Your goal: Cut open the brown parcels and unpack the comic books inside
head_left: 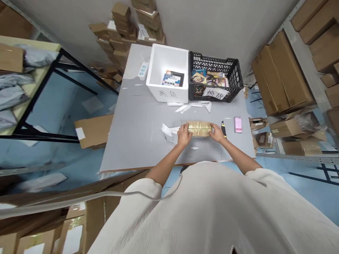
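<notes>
A flat brown cardboard box (200, 129) with shiny tape along its middle is at the near part of the grey table. My left hand (184, 135) grips its left end, and my right hand (217, 133) grips its right end. Whether the box rests on the tabletop or is slightly raised, I cannot tell. Crumpled white paper (166, 129) lies just left of my left hand. A black and yellow utility knife (224, 129) lies right beside my right hand. Farther right is a phone (238, 125) with a pink screen.
On the grey table (132, 123), a white foam box (169, 92) and a black plastic crate (215, 92) hold books. Paper scraps (185, 107) lie before them. A power strip (143, 71) sits at the back left. Shelves and stacked cartons (284, 74) flank the table.
</notes>
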`<state>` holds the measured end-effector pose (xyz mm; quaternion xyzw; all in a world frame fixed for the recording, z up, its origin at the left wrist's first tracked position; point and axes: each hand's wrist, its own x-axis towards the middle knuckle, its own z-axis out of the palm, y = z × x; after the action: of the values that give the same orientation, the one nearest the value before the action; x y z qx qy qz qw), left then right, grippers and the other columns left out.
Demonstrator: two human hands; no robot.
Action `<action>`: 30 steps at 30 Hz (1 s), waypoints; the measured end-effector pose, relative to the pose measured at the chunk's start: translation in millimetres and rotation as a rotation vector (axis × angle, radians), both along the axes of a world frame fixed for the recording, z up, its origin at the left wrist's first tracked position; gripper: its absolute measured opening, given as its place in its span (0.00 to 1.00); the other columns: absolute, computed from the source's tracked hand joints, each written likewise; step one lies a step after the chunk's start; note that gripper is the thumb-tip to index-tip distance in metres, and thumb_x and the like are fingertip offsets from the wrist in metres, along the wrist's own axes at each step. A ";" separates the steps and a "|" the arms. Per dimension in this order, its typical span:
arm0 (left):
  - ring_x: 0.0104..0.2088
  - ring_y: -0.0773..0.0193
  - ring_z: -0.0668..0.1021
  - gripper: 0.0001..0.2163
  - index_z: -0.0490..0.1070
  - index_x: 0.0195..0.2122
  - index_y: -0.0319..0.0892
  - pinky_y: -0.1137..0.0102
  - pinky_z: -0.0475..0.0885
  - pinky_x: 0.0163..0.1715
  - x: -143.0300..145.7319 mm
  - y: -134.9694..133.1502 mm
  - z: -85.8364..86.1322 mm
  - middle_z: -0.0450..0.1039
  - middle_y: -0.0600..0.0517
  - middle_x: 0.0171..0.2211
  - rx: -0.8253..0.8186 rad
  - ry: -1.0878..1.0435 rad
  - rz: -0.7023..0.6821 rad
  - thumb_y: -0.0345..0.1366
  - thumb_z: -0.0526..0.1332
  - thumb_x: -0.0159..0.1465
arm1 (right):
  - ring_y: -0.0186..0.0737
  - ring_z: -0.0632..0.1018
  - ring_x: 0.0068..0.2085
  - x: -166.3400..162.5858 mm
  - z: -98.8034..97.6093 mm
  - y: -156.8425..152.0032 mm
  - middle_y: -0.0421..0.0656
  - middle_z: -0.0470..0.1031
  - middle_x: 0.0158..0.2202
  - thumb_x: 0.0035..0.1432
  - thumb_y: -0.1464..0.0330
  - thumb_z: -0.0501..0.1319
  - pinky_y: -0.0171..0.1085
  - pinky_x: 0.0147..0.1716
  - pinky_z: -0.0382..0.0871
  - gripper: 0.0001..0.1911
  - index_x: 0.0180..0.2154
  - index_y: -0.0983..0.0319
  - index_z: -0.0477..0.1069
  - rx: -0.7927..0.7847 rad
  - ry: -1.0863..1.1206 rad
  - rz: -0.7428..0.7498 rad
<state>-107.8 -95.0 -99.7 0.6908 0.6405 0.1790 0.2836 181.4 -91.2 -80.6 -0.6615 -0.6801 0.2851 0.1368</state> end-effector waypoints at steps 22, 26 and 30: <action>0.71 0.43 0.76 0.40 0.47 0.85 0.44 0.46 0.72 0.72 -9.5 -2.1 -9.3 0.75 0.36 0.70 0.059 -0.246 -0.029 0.37 0.61 0.74 | 0.50 0.83 0.53 -2.3 3.8 14.5 0.50 0.80 0.56 0.63 0.61 0.61 0.50 0.54 0.83 0.22 0.58 0.56 0.74 0.058 0.306 -0.267; 0.69 0.42 0.77 0.40 0.49 0.84 0.44 0.44 0.74 0.70 -10.6 -3.5 -6.6 0.79 0.38 0.67 0.051 -0.239 -0.071 0.33 0.59 0.72 | 0.52 0.83 0.55 3.5 -1.5 16.9 0.53 0.74 0.68 0.68 0.57 0.60 0.53 0.57 0.83 0.29 0.68 0.54 0.75 0.064 0.285 -0.148; 0.69 0.43 0.76 0.37 0.57 0.82 0.44 0.45 0.73 0.71 -11.0 -2.5 -4.1 0.80 0.39 0.66 0.055 -0.194 -0.095 0.32 0.59 0.71 | 0.57 0.79 0.65 10.6 -7.3 25.5 0.54 0.68 0.74 0.75 0.54 0.57 0.58 0.69 0.76 0.32 0.74 0.55 0.72 0.025 0.113 -0.060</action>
<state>-118.8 -97.5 -103.8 0.7075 0.5712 0.2491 0.3333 192.0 -65.7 -87.9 -0.6626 -0.6546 0.3094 0.1917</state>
